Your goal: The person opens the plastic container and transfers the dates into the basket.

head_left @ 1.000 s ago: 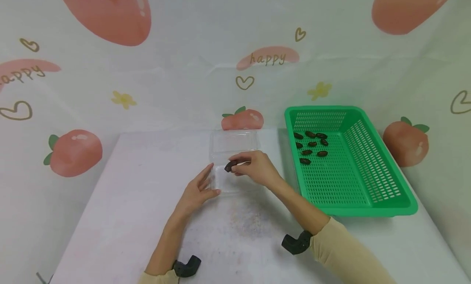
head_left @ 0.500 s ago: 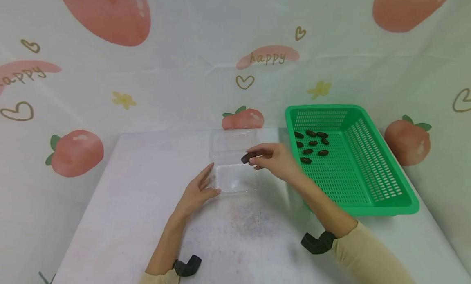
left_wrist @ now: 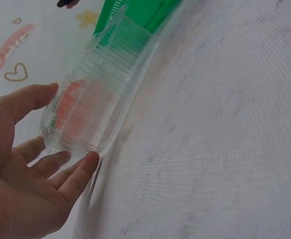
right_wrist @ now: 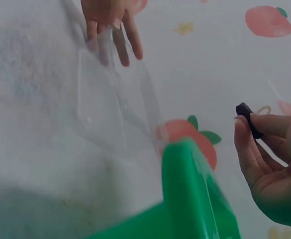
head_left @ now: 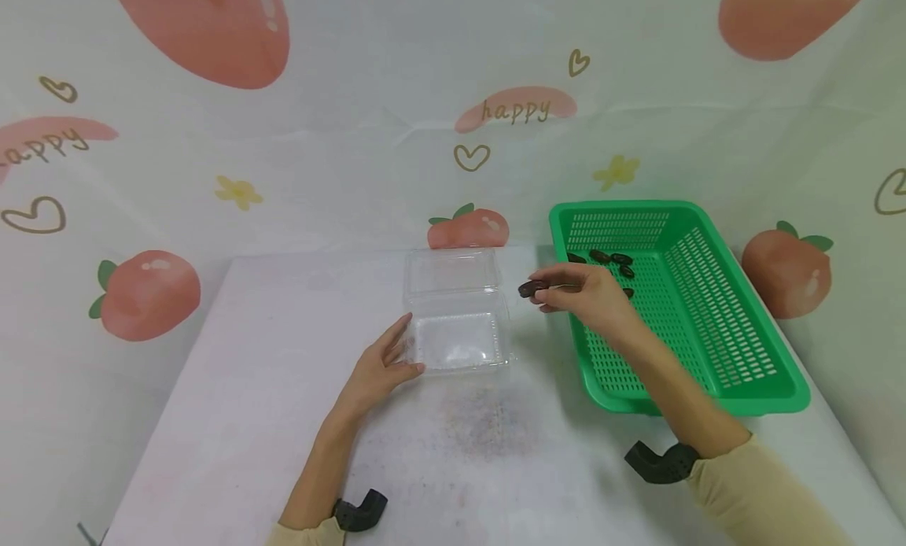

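Note:
A dark brown, wrinkled oval date (head_left: 532, 289) is pinched between the thumb and fingers of my right hand (head_left: 591, 298), in the air just left of the green basket's rim. In the right wrist view the same date (right_wrist: 248, 119) shows between the fingertips. My left hand (head_left: 375, 373) rests with spread, relaxed fingers against the left end of a clear plastic clamshell box (head_left: 456, 341). The box lies flat with its lid (head_left: 453, 272) folded back. In the left wrist view the fingertips touch the box's end wall (left_wrist: 80, 119).
A green perforated basket (head_left: 697, 404) stands on the right of the white table (head_left: 283, 333). Several more dates (head_left: 621, 259) lie at its back left, some hidden behind my right hand. A cloth with printed fruit (head_left: 354, 137) hangs behind the table.
My right hand has moved right from above the clear box to the basket's left rim, with the date still pinched. The left hand has stayed at the box's end.

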The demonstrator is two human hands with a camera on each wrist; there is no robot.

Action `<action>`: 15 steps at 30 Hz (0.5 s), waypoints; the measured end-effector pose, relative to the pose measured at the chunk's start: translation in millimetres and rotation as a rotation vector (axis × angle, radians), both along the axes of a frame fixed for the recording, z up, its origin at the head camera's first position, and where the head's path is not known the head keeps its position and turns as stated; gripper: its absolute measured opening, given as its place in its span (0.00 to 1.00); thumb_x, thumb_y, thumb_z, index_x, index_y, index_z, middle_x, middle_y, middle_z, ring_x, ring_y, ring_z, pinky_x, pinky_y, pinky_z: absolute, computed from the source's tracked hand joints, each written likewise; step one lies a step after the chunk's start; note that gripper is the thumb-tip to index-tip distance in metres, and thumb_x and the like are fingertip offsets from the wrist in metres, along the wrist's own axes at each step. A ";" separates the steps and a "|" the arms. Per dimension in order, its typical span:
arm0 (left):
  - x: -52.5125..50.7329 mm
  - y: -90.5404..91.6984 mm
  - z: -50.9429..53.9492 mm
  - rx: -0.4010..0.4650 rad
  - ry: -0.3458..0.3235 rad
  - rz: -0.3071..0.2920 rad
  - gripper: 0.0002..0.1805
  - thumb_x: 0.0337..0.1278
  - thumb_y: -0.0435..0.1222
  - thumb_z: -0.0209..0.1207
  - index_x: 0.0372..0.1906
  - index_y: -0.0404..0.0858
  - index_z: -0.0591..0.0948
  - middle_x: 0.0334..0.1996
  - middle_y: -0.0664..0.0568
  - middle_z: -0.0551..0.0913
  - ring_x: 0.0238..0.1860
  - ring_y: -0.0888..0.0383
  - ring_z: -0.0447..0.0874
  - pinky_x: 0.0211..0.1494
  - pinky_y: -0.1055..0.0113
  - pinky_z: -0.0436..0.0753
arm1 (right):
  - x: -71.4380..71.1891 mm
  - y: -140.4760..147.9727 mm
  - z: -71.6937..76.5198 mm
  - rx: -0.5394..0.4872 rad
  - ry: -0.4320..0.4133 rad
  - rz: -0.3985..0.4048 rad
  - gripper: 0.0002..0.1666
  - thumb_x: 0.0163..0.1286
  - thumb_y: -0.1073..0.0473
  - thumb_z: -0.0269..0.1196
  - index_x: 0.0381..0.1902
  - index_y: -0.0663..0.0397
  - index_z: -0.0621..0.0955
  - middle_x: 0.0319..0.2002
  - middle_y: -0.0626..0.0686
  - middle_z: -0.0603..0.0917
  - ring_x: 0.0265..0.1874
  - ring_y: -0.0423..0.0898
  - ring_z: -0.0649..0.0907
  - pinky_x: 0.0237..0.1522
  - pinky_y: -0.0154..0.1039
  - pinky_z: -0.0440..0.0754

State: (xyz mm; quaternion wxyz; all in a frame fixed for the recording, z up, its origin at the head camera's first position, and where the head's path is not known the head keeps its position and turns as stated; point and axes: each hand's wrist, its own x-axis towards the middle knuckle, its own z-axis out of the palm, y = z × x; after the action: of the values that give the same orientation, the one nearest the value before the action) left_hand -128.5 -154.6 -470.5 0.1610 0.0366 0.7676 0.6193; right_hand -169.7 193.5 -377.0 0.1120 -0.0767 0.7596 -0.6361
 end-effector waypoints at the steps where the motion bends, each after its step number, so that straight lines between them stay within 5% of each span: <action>1: -0.2 0.1 0.0 0.000 -0.002 0.000 0.48 0.55 0.34 0.70 0.78 0.54 0.58 0.78 0.51 0.53 0.76 0.46 0.55 0.71 0.52 0.68 | 0.1 4.3 0.3 0.018 -0.001 -0.007 0.20 0.66 0.60 0.69 0.54 0.63 0.82 0.45 0.59 0.88 0.41 0.48 0.88 0.47 0.43 0.87; 15: -0.1 -0.3 -0.2 0.016 -0.013 0.001 0.49 0.55 0.35 0.71 0.78 0.53 0.58 0.78 0.52 0.53 0.76 0.48 0.55 0.71 0.52 0.68 | 4.3 58.1 -4.8 0.047 0.032 -0.029 0.23 0.70 0.62 0.65 0.57 0.72 0.77 0.44 0.51 0.88 0.41 0.47 0.89 0.47 0.41 0.86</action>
State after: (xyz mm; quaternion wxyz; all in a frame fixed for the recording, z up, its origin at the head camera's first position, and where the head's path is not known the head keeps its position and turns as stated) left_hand -128.7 -154.9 -470.7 0.1656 0.0335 0.7615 0.6258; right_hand -165.4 251.6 -381.8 0.0923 -0.0734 0.7770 -0.6183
